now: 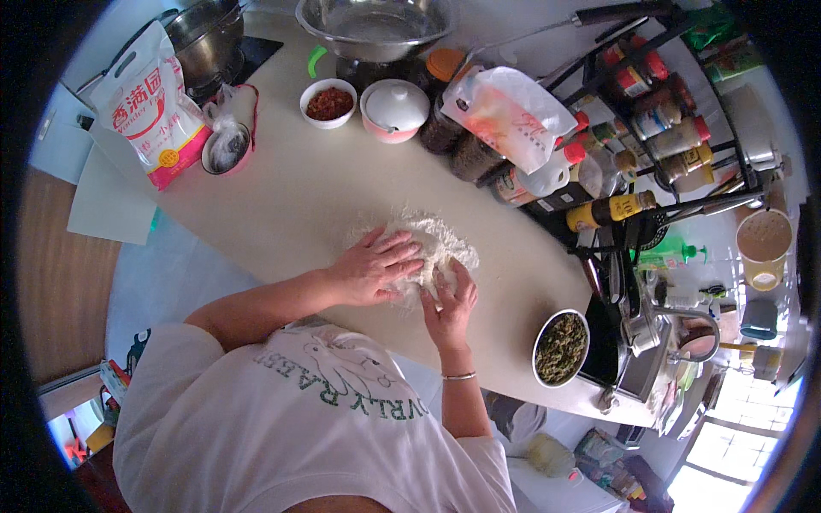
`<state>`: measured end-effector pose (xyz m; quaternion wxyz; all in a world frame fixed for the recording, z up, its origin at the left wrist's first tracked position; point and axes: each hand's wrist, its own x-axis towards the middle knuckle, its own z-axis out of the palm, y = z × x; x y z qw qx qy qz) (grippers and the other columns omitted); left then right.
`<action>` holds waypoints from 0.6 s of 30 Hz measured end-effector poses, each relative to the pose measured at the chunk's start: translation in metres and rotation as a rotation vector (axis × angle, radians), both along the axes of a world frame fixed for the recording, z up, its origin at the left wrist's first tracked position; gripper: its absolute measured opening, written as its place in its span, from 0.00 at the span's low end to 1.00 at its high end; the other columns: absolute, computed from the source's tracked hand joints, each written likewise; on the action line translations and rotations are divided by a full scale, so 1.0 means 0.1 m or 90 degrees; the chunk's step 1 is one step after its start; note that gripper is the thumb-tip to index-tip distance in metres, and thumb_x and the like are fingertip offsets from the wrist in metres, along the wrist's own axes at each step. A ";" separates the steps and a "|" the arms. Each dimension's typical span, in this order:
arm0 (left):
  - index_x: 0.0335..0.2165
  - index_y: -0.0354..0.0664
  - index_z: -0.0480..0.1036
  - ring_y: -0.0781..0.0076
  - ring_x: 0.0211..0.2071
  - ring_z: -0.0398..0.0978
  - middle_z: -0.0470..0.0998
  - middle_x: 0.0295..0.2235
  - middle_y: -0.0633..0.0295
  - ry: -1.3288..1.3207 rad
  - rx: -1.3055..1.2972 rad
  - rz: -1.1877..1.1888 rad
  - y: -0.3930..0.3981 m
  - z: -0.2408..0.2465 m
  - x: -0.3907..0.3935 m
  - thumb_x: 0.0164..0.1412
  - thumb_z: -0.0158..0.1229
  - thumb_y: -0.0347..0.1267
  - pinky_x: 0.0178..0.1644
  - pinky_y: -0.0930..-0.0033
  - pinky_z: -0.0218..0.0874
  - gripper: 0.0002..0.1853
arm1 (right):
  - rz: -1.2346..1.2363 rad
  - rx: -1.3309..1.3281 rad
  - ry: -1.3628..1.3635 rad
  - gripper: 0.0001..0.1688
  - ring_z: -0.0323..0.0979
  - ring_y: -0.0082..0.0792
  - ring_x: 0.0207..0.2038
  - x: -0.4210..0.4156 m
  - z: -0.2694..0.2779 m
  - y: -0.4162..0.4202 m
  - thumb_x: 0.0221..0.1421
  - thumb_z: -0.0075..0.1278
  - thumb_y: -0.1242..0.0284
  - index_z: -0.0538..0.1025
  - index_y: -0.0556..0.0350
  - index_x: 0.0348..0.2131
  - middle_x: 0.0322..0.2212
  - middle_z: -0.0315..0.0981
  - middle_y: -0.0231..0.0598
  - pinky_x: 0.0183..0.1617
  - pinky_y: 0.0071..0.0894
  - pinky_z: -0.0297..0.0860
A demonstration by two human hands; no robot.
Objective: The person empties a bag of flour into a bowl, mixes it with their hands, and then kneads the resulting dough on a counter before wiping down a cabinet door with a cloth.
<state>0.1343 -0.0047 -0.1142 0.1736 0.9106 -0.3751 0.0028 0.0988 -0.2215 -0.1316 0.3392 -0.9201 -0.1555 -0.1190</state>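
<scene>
A heap of white flour (442,240) lies on the pale countertop (288,205), with loose flour scattered around it. My left hand (378,266) rests palm down on the heap's near left part, fingers spread and dusted with flour. At the heap's near right edge is my right hand (451,304), its fingers curved and apart, the tips in the flour. A bracelet circles the right wrist. Whether dough lies under the fingers cannot be told.
A flour bag (157,115) and a small pink bowl (226,154) stand back left. Behind the heap are a bowl of red flakes (328,104), a lidded pot (394,109) and a steel basin (375,25). A bowl of chopped greens (561,348) sits right, near the sink.
</scene>
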 end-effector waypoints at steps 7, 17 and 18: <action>0.54 0.45 0.62 0.62 0.60 0.52 0.58 0.57 0.56 0.236 -0.385 -0.001 0.46 -0.28 0.68 0.63 0.44 0.41 0.63 0.59 0.43 0.23 | -0.169 0.490 0.117 0.17 0.57 0.40 0.56 0.08 -0.09 -0.45 0.56 0.47 0.70 0.73 0.60 0.44 0.55 0.58 0.46 0.60 0.38 0.53; 0.51 0.36 0.64 0.55 0.57 0.58 0.64 0.53 0.52 0.083 -0.247 0.023 0.18 -0.69 1.46 0.63 0.42 0.37 0.60 0.61 0.49 0.22 | -0.383 0.560 0.121 0.19 0.66 0.33 0.48 0.17 -0.65 -0.73 0.61 0.41 0.70 0.68 0.64 0.48 0.46 0.68 0.42 0.55 0.31 0.61; 0.51 0.37 0.65 0.56 0.56 0.60 0.66 0.52 0.53 0.108 -0.255 -0.019 0.05 -0.70 1.44 0.64 0.41 0.39 0.59 0.62 0.50 0.22 | -0.400 0.541 0.136 0.20 0.67 0.32 0.48 0.21 -0.65 -0.72 0.61 0.41 0.69 0.68 0.64 0.48 0.46 0.68 0.42 0.54 0.30 0.61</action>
